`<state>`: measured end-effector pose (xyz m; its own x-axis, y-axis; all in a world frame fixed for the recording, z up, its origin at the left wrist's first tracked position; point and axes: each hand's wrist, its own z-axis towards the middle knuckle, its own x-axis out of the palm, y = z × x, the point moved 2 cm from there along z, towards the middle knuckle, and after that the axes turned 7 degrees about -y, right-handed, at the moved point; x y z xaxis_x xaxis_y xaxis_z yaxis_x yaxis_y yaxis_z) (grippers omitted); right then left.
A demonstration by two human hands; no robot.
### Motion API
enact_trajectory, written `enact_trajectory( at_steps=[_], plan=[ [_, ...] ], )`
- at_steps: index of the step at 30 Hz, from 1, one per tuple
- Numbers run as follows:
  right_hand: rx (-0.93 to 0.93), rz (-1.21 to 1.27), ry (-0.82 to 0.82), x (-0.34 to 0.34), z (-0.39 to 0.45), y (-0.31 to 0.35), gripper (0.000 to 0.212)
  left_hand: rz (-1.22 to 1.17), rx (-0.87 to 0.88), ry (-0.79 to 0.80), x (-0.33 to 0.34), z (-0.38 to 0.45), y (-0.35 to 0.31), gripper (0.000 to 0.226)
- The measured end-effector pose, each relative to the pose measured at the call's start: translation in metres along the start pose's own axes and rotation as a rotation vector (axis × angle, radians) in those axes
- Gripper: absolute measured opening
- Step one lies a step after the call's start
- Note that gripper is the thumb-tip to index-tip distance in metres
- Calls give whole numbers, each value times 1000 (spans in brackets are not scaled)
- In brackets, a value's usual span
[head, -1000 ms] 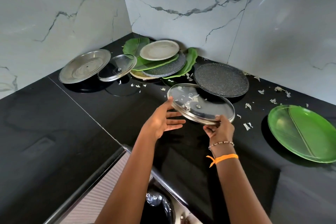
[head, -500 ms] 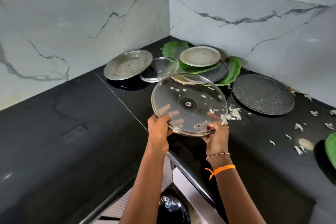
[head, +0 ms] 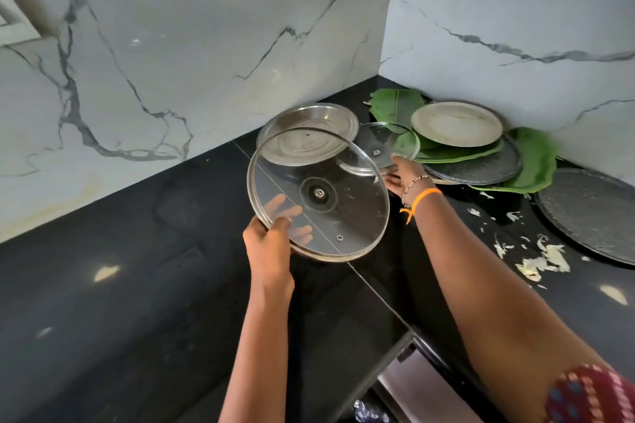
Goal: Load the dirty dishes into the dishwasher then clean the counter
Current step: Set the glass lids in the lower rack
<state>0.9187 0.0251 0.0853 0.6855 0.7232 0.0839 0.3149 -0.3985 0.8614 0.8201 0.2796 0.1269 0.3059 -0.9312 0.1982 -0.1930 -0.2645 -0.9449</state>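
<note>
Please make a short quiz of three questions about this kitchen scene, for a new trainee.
1. True or false: the left hand holds the big glass lid above the counter.
2. The right hand reaches to: A) the green plate, B) the small glass lid, C) the steel plate.
3. What lies scattered on the counter beside the dark plate?

Key
1. True.
2. B; whether the fingers grip it already cannot be seen.
3. Pale food scraps.
</note>
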Motion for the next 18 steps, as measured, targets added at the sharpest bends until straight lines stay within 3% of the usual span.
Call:
enact_trajectory(
  at_steps=[3, 8, 12, 18],
  plan=[
    [31, 40, -47, 12, 13, 2, 9, 22, 3, 29, -8, 15, -2, 36],
    [-1, 44, -133, 23, 5, 13, 28, 9, -28, 30, -15, 35, 2, 35],
    [-136, -49, -306, 5, -1, 13, 9, -10, -45, 17, -15, 43, 4, 34],
    [-481, -443, -636, -53, -34, 15, 33, -18, -4, 38, -15, 36, -2, 38]
  ],
)
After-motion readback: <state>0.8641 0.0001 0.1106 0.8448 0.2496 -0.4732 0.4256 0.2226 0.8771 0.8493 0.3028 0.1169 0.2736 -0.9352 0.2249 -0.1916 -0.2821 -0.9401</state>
